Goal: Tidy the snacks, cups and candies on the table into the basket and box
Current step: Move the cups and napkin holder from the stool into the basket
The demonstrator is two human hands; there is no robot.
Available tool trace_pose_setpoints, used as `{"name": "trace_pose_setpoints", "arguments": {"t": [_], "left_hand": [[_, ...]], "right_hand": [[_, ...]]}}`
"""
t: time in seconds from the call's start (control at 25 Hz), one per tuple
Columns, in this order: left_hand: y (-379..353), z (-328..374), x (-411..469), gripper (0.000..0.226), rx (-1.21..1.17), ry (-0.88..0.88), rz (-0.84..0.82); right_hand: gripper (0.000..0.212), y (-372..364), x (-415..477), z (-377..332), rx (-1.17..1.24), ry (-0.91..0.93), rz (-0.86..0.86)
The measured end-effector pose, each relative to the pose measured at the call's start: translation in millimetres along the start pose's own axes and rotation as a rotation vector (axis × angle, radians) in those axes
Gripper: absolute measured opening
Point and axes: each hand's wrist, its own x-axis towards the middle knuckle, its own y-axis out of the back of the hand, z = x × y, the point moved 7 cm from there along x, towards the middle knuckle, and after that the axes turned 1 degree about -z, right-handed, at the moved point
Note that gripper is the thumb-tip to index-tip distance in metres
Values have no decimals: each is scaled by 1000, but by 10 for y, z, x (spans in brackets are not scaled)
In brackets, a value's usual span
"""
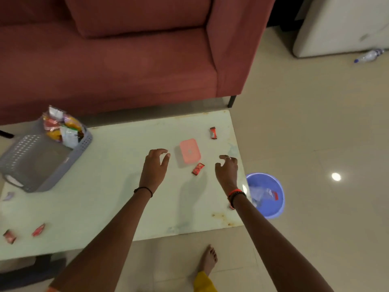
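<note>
A small pink lidded box sits closed on the pale table. My left hand hovers just left of it, fingers spread and empty. My right hand is to the box's right, fingers curled apart, holding nothing. A red candy lies between my hands below the box, and another red candy lies toward the far right corner. Two more red candies rest at the near left. The grey perforated basket at the left holds several snack packets.
A red sofa stands behind the table. A blue bin with wrappers sits on the floor right of the table. A plastic bottle lies on the floor far right. A small wrapper is at the table's left edge. My bare foot is below.
</note>
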Motion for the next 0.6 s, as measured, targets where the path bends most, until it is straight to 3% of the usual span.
{"name": "trace_pose_setpoints", "arguments": {"t": [0.6], "left_hand": [[3088,-2575,-2060,31,-76,348,357]], "right_hand": [[37,-2828,-3025,-2215,-157,405,-433]]}}
